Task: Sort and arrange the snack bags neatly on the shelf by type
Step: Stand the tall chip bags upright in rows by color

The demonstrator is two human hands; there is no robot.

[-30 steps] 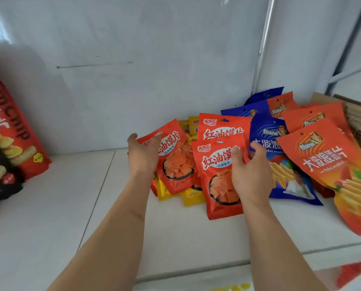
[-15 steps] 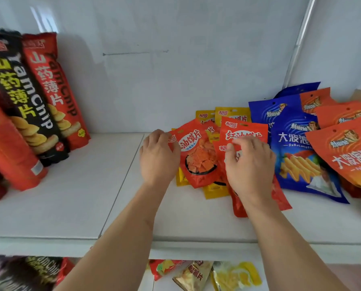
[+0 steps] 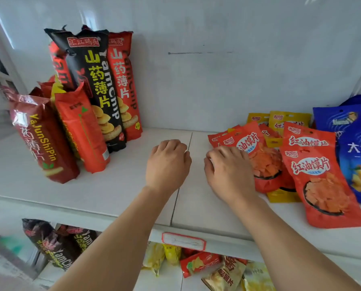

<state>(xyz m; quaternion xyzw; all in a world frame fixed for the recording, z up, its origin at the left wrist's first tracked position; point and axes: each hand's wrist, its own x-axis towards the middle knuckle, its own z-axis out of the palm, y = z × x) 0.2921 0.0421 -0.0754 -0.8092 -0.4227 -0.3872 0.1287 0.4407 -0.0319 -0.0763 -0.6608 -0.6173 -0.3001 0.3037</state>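
**Head view: hands come off the red pouches**

Head-camera footage shows both hands now over the bare middle of the white laminate shelf [image 3: 112,192]. A second ago each hand gripped a flat red foil pouch of chilli crisps; now the left hand [image 3: 168,164] hovers with fingers loosely curled, holding nothing. The right hand [image 3: 228,171] lies at the left edge of the red pouch pile [image 3: 263,156], fingers bent and touching the nearest pouch, though whether it grips or only rests there cannot be told.

One long red pouch [image 3: 322,181] lies flat towards the shelf's front edge, beside the pile and over small yellow pouches [image 3: 286,120]. Blue foil crisp bags [image 3: 354,143] sit at the far right. Tall black and red yam-chip bags [image 3: 99,87] stand at the left, well apart.

By my reading, the red pouches are released but still jumbled with the yellow ones, so sorting by type remains unfinished; the open middle looks the likely spot for them.
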